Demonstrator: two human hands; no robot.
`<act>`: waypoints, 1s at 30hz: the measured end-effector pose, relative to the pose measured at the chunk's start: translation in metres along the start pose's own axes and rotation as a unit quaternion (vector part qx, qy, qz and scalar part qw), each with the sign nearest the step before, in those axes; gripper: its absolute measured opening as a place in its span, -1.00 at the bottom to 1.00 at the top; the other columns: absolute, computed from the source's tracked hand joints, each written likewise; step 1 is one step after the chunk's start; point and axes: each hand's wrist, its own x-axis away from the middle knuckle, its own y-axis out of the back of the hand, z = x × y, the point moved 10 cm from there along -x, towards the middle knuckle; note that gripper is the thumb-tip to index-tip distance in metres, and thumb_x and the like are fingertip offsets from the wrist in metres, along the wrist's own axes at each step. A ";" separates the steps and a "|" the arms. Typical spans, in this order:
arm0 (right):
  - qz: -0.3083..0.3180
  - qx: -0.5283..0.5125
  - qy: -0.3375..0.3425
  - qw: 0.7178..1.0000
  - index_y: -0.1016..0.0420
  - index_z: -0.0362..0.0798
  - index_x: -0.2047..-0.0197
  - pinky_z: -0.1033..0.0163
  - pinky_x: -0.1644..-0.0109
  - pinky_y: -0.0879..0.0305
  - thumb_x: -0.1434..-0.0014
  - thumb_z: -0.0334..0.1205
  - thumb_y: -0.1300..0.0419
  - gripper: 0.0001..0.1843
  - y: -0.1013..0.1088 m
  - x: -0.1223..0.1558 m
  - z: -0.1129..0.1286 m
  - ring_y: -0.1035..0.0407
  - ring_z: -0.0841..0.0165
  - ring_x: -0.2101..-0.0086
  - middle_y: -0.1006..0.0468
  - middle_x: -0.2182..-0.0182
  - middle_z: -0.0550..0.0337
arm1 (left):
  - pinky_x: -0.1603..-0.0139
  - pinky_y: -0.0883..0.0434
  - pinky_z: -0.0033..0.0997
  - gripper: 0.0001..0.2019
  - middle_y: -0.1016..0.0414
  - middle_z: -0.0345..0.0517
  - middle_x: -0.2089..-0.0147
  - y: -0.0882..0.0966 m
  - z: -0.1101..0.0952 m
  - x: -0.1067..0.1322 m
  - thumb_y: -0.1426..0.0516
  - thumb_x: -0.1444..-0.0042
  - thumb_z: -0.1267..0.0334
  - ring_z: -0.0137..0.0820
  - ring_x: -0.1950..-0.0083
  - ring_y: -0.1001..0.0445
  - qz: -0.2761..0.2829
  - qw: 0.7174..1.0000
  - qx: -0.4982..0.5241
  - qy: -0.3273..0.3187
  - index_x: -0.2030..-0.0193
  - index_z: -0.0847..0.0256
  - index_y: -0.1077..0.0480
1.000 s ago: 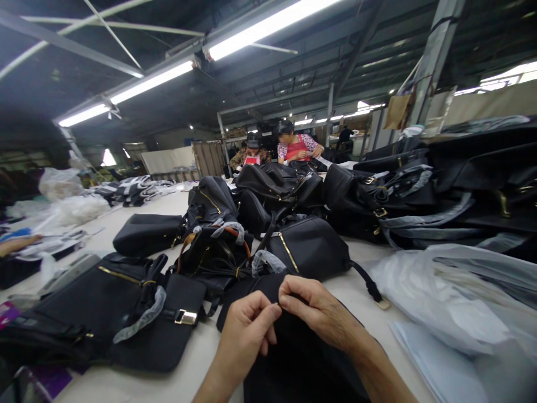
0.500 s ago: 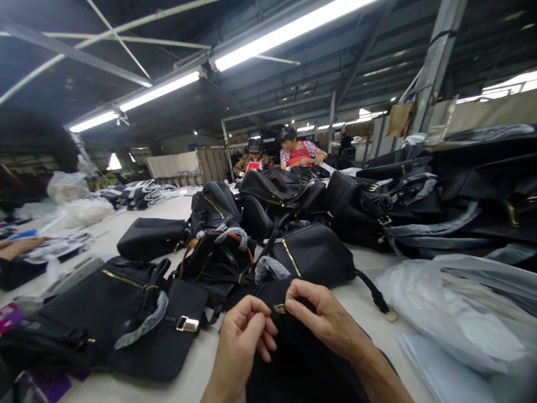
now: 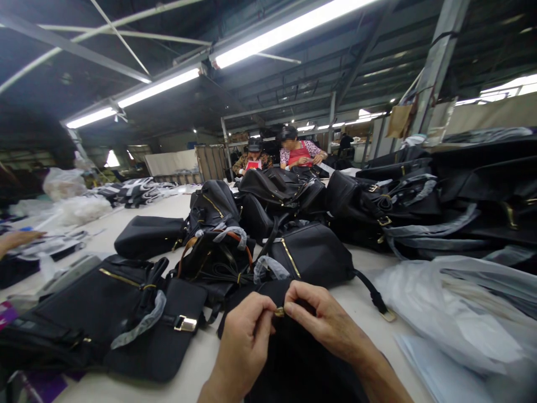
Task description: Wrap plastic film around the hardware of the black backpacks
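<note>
A black bag (image 3: 306, 366) lies at the table's near edge, directly under both hands. On its upper part is a small gold-coloured metal fitting (image 3: 279, 312). My left hand (image 3: 245, 338) pinches the fitting's left side between thumb and forefinger. From the other side, my right hand (image 3: 327, 322) has its thumb and forefinger pressed together at the fitting's right end. My fingers partly cover the fitting, so its exact kind is unclear. Just beyond the hands sits another black bag (image 3: 323, 254) with a gold zip and a plastic-wrapped handle (image 3: 271, 268).
A black bag with a gold buckle (image 3: 185, 323) lies at left. More black bags (image 3: 272, 187) are heaped ahead and at right. Clear plastic bags (image 3: 457, 313) lie at right. Another person's hand (image 3: 19, 240) is at far left; two people (image 3: 300, 154) work across the table (image 3: 126, 218).
My left hand's fingers have closed in from spread to a pinch on the gold fitting. My right hand stays nearly in place. The other person's hand at far left has shifted slightly.
</note>
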 end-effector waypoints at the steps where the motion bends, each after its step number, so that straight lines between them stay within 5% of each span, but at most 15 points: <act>1: -0.001 -0.001 0.000 1.000 -0.30 -0.03 0.45 0.32 0.34 -0.13 -0.23 -0.28 -0.09 -0.80 0.000 0.000 0.000 -0.25 0.42 0.44 -0.35 0.50 0.33 | 0.38 -0.34 -0.49 -0.82 -0.41 -0.19 0.44 0.001 -0.005 0.000 -0.03 -0.24 0.40 -0.41 0.42 -0.46 -0.009 0.999 -0.037 -0.029 0.36 0.16 -0.37; 6: -0.013 -0.008 -0.011 1.000 -0.28 -0.02 0.46 0.31 0.35 -0.12 -0.23 -0.25 -0.09 -0.78 0.001 -0.002 0.001 -0.22 0.41 0.45 -0.34 0.52 0.33 | 0.45 -0.26 -0.50 -0.80 -0.32 -0.26 0.44 0.003 -0.024 0.011 0.06 -0.18 0.51 -0.45 0.47 -0.39 -0.091 0.976 -0.127 -0.151 0.31 0.13 -0.26; 17: -0.030 -0.044 -0.026 0.998 -0.30 -0.03 0.45 0.31 0.36 -0.11 -0.25 -0.17 -0.08 -0.75 0.002 -0.002 -0.009 -0.19 0.41 0.46 -0.31 0.53 0.33 | 0.43 -0.35 -0.55 -0.79 -0.39 -0.23 0.44 -0.008 -0.035 0.023 0.04 -0.20 0.54 -0.45 0.46 -0.45 -0.139 0.953 -0.162 -0.217 0.26 0.14 -0.28; 30: -0.076 -0.085 -0.053 0.992 -0.30 -0.02 0.47 0.29 0.34 -0.12 -0.22 -0.10 -0.10 -0.73 0.009 -0.003 -0.015 -0.20 0.39 0.45 -0.29 0.55 0.34 | 0.53 -0.26 -0.57 -0.80 -0.34 -0.28 0.49 -0.017 -0.023 0.022 0.04 -0.19 0.48 -0.49 0.54 -0.36 -0.123 0.977 -0.114 -0.135 0.33 0.15 -0.33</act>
